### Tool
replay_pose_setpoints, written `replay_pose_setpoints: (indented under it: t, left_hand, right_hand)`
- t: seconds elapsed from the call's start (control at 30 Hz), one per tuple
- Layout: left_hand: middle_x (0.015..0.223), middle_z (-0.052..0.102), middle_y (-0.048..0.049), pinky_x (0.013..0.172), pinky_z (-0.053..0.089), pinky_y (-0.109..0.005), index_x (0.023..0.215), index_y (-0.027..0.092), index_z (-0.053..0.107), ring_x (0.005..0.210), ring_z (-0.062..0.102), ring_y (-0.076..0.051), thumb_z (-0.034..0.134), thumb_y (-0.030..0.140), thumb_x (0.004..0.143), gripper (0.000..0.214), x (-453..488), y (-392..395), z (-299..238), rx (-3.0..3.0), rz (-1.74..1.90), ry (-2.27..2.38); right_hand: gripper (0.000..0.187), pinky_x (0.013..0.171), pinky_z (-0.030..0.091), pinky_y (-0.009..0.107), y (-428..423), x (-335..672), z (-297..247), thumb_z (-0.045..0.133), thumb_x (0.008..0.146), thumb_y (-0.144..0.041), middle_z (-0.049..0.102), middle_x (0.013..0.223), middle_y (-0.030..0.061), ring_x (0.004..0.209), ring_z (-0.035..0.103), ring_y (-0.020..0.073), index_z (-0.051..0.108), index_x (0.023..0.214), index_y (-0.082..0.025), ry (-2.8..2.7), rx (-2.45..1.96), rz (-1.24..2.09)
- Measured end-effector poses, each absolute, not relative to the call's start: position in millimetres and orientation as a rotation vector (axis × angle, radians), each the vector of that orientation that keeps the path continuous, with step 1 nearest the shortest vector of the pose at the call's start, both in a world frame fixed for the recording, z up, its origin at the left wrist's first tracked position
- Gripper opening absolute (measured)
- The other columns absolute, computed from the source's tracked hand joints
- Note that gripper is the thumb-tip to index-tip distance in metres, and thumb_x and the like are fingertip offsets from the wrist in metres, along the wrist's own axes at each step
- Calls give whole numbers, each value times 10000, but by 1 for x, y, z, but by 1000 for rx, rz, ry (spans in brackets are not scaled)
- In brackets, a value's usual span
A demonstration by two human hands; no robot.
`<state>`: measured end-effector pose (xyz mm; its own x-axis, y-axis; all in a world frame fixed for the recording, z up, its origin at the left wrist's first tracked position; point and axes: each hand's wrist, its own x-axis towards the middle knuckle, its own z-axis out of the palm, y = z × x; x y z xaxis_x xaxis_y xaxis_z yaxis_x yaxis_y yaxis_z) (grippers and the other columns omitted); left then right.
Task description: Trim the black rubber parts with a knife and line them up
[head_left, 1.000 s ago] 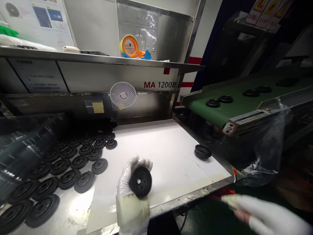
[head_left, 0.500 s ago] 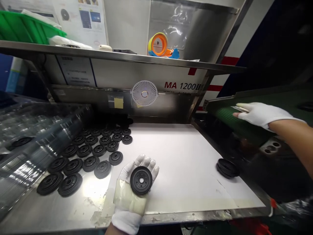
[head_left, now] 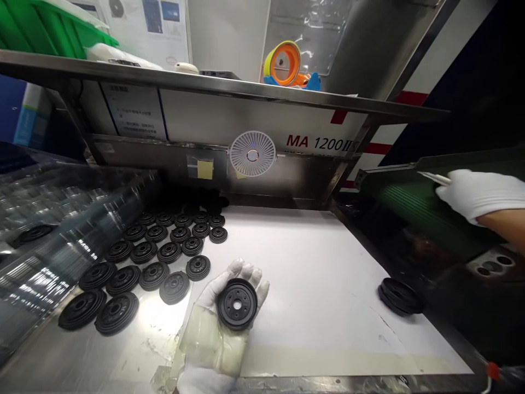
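Left hand point(head_left: 213, 328) cups a black wheel point(head_left: 237, 304) over the white sheet's left edge point(head_left: 208, 246).

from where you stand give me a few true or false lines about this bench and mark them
1. The left hand holds a black grooved disc on its palm. True.
2. The right hand rests on the white sheet. False: it is raised at the green conveyor belt.
3. Rows of black discs lie to the left of the left hand. True.
4. The white fan stands on the upper steel shelf. False: it is below the shelf, in front of the steel panel.
5. A small stack of discs sits at the right edge of the white sheet. True.
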<state>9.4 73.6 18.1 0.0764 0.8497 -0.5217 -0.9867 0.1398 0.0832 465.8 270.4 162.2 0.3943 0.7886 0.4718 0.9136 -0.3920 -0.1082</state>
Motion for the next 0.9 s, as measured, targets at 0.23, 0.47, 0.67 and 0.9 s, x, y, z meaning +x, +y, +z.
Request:
replay_pose_setpoints:
  t: [0.23,0.47,0.67,0.9]
  left_hand:
    - [949,669,-143,874,509,-502,969,76,644,988,622,-305,576,82,756,225,12,72,23,-384,1396,560]
    - [949,666,-126,858,518,-474,985,91,636,940,634,-270,592,65,737,253,1,62,11,-392,1423,492]
    - [870,670,-92,844,524,-439,950,98,636,859,649,-221,587,51,724,236,0,63,1,-381,1453,485]
    - [1012,675,-141,916,457,-533,1071,121,634,1054,590,-320,580,202,793,294,1,51,-1,-209,1445,452]
  right_hand:
    - [264,573,295,278,161,287,65,506,827,-136,696,769,102,711,640,153,667,1033,-105,-2142,-2193,163]
    - [107,595,388,249,89,232,-2,516,870,-310,629,747,14,654,587,165,534,898,-209,-2063,-1944,425]
    - [296,528,377,216,31,177,3,334,948,-454,496,646,-32,581,477,126,458,795,-233,-1861,-1481,929]
    - [301,668,434,228,19,158,-10,396,934,-444,567,717,-4,702,540,140,564,825,-219,-1660,-1406,981]
